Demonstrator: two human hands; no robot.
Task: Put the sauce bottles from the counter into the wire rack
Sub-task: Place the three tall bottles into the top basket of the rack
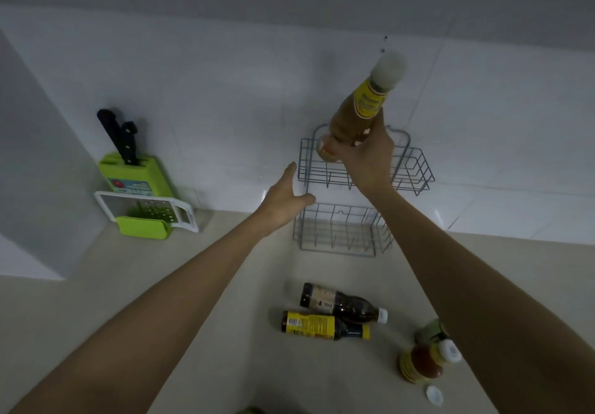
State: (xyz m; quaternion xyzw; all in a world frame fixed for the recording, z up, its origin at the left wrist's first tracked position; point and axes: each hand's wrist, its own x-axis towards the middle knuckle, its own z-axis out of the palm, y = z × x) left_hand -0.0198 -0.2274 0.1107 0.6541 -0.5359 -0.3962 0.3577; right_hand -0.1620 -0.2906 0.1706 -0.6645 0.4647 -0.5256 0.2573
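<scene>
My right hand (365, 159) grips a tan sauce bottle (357, 114) with a yellow label and a white cap, tilted, its base over the upper basket of the grey wire rack (415, 168) on the tiled wall. My left hand (283, 197) is flat and spread beside the rack's left edge, holding nothing. The rack's lower basket (338, 233) holds nothing I can see. On the counter lie a dark bottle with a white cap (344, 302) and a dark bottle with a yellow label (322, 325). A red sauce bottle (425, 362) stands at the right, a greenish bottle (431, 330) partly hidden behind my arm.
A green knife block (135, 172) with black-handled knives stands at the back left, a white and green grater (148, 214) leaning in front of it. A loose white cap (434, 394) lies near the red bottle. A white wall panel juts out at the left.
</scene>
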